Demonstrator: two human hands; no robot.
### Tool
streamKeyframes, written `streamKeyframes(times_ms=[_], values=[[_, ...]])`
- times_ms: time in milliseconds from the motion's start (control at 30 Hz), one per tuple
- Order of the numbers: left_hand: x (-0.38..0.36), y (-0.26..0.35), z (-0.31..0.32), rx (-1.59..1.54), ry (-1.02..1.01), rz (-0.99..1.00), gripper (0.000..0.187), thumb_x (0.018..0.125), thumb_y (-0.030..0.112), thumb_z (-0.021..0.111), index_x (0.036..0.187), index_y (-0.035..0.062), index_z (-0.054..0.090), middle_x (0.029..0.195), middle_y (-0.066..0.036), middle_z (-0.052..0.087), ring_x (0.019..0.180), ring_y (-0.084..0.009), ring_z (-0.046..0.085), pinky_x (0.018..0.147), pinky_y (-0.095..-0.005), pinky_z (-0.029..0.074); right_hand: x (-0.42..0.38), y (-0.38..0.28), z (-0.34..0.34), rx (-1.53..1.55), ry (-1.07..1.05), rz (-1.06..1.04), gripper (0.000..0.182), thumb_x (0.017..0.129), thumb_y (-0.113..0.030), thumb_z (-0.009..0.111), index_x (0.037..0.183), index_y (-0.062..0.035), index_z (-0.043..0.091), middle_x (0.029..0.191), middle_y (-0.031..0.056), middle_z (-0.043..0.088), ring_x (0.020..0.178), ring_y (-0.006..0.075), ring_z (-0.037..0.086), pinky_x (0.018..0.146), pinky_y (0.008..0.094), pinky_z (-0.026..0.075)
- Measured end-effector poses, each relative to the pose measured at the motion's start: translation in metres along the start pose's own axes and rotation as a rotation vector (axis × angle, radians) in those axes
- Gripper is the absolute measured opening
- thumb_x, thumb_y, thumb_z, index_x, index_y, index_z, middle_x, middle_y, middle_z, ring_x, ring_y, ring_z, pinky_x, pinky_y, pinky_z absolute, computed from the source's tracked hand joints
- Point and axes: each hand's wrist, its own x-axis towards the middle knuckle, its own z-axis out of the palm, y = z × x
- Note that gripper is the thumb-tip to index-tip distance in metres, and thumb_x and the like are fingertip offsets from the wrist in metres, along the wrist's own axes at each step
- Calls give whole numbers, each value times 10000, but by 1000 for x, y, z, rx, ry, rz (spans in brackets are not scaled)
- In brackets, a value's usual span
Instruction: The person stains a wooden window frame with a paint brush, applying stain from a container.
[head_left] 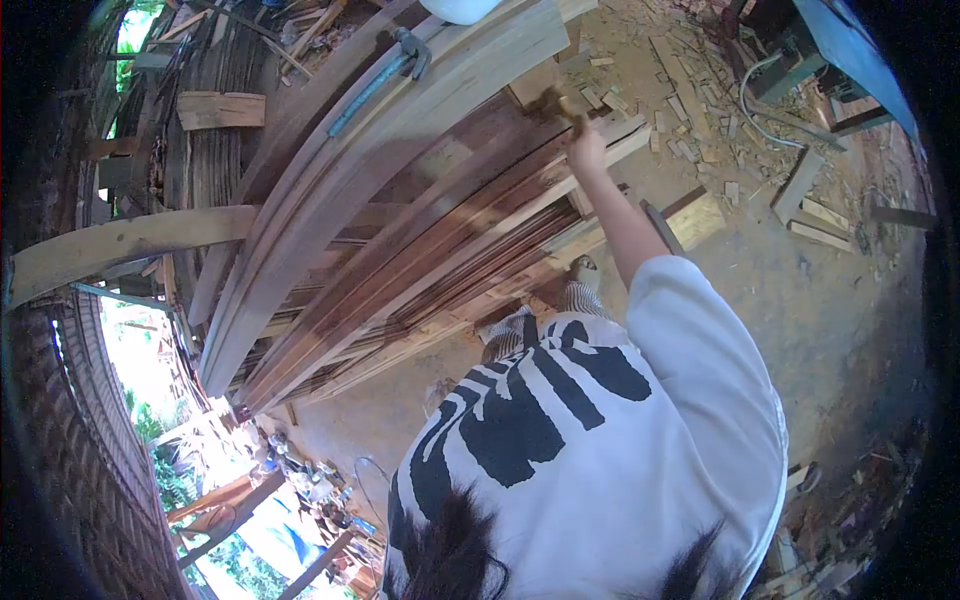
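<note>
My right hand [587, 150] is closed round the handle of what looks like a brush [572, 112], held over the upper right end of a stack of long boards. Dark bristles or a dark head show at its far side, somewhat blurred. Beneath and beside it lie reddish-brown planks [400, 270], with a paler board [615, 145] along their near edge. My right arm reaches out straight from a white sleeve. No part of my left hand can be made out.
A hammer with a blue handle [365, 98] lies on pale boards [480, 75] at the upper left. Wood offcuts [690, 100] litter the floor at the upper right. A curved beam [130, 240] crosses the left side. My feet are beside the stack.
</note>
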Motion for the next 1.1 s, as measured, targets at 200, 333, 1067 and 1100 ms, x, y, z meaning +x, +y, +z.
streamKeyframes(times_ms=[200,333,1067,1100], values=[[-1,-5,-5,-9,10,-6,819,792,438,664,1405,106,235,1345,-263,336,1179,-343,449,916,-435,424,-7,-14,-5,-193,-113,-96,234,906,-219,471,1012,-65,611,805,251,628,797,431,615,673,502,485],[-2,-13,-6,-22,19,-15,821,790,441,663,1405,103,238,1346,-266,335,1181,-345,448,920,-434,422,-26,-27,-7,-435,-307,-66,192,876,-197,498,973,-86,622,828,217,651,802,391,635,689,488,506],[22,-46,-26,-156,83,-58,831,780,460,660,1403,83,260,1353,-281,331,1192,-353,446,941,-431,408,-18,-55,-84,-501,-444,-299,310,923,-276,436,951,-22,612,867,227,651,769,358,648,677,464,497],[24,-46,-27,-157,83,-64,832,780,461,660,1403,82,261,1354,-282,331,1193,-354,446,942,-431,408,-19,-47,-77,-512,-449,-300,310,923,-276,436,951,-22,612,867,227,651,769,358,648,677,464,497]])
